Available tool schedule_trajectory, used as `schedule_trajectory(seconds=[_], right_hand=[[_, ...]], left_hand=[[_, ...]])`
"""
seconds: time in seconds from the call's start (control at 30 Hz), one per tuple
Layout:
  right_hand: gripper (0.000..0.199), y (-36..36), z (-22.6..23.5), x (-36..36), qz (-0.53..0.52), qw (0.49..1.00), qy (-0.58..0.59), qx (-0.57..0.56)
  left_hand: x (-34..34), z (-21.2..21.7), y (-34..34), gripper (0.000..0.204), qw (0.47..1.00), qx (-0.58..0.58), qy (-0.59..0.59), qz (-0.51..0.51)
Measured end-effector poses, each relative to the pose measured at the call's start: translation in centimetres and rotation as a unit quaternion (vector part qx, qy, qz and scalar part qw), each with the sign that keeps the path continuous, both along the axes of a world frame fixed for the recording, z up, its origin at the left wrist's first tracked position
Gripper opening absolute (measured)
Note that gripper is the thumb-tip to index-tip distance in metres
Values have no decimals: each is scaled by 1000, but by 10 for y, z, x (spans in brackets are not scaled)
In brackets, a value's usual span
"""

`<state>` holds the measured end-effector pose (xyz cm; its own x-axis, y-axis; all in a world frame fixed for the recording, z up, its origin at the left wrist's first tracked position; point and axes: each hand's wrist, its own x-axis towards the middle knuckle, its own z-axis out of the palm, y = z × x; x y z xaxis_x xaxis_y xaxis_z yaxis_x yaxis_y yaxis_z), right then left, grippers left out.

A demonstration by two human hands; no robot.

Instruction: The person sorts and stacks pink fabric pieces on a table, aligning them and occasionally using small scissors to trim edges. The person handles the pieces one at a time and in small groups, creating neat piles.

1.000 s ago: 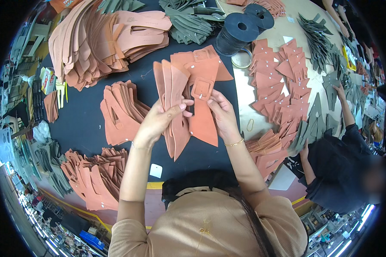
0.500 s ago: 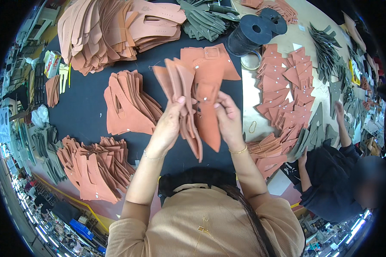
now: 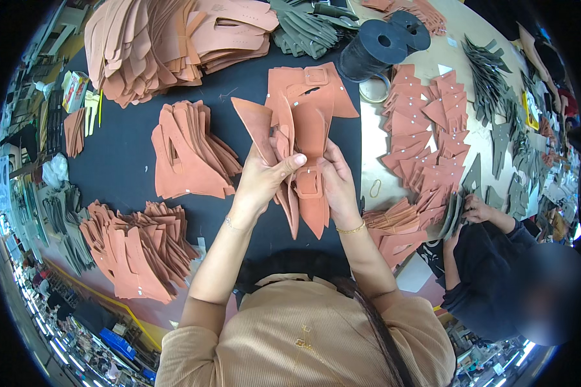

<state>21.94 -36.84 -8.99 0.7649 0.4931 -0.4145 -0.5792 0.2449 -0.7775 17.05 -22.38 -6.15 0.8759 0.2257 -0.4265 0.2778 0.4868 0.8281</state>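
Observation:
My left hand and my right hand both grip a fanned bunch of terracotta leather cut pieces, held above the dark table mat. The left thumb presses across the front of the bunch. The right fingers pinch a piece with a rectangular slot near its lower end. A stack of the same pieces lies just left of my left hand. Another spread pile sits lower left.
A large heap of lighter tan leather panels fills the back left. Black spools and a tape ring stand at the back. Rows of small terracotta pieces lie right. Another person handles grey pieces at the right.
The bunch of leather pieces has been gathered closer together and raised nearer to me. My left thumb now lies across its front, and both hands sit tighter on it.

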Motion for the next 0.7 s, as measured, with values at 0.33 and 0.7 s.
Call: schedule_trajectory(seconds=[0.33, 0.7], right_hand=[[25, 19, 28, -18, 100, 815, -486, -300], [30, 27, -73, 57, -131, 955, 252, 85]], left_hand=[[-27, -14, 10, 48, 965, -220, 88, 109], [-6, 17, 76, 35, 965, -216, 51, 138]])
